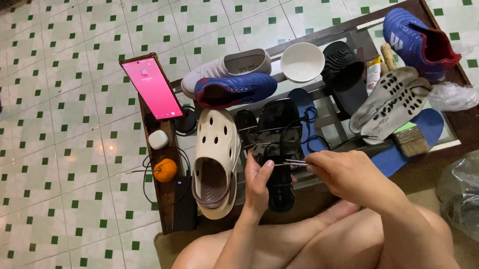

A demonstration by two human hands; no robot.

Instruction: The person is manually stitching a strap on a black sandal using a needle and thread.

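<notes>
— How many shoes are on the table [471, 125]?
— Two blue football boots [234, 90] [417, 40], one white sneaker [226, 67], one cream clog [216, 160], one black sandal [277, 143], one black slipper [343, 72].
— Insoles?
— Two grey [393, 102], two blue [406, 142].
— Else?
— One bowl [302, 61], one phone [150, 87], one orange [165, 170], one brush [412, 139].

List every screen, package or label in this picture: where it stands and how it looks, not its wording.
Phone: propped upright at the table's left edge, tall rectangle, pink lit screen.
Tube: lying among the shoes at the right, white and yellow with some red.
Insole labels: small dark print on the grey insoles.
</notes>
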